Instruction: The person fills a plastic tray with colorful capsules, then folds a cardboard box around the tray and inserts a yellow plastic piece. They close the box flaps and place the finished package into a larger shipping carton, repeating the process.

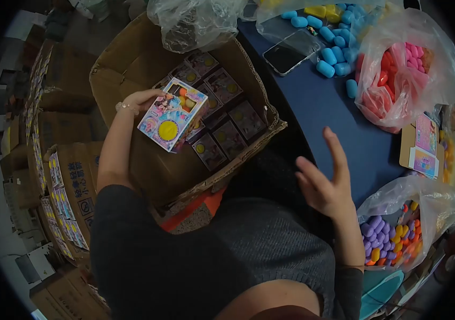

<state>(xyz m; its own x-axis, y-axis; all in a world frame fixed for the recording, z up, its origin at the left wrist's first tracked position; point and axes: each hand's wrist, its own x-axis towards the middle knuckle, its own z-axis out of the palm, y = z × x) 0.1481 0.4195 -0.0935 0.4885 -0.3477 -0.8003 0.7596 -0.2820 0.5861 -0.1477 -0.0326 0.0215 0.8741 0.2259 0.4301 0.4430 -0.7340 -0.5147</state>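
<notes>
My left hand [145, 99] grips a colourful toy box [168, 118] by its upper left edge. The box is printed with cartoon figures, has a yellow round spot and a window with coloured pieces inside. It is tilted over a large open cardboard carton [131, 69], where several similar boxes [226, 85] lie in rows. My right hand [326, 184] is raised near the edge of the blue table [339, 117], fingers apart and holding nothing.
Blue capsules [325, 68] and a phone [291, 52] lie on the table. Plastic bags hold red and pink pieces [390, 74] and purple and orange capsules [379, 234]. An open small box [422, 145] stands at the right. Stacked cartons [75, 176] fill the left.
</notes>
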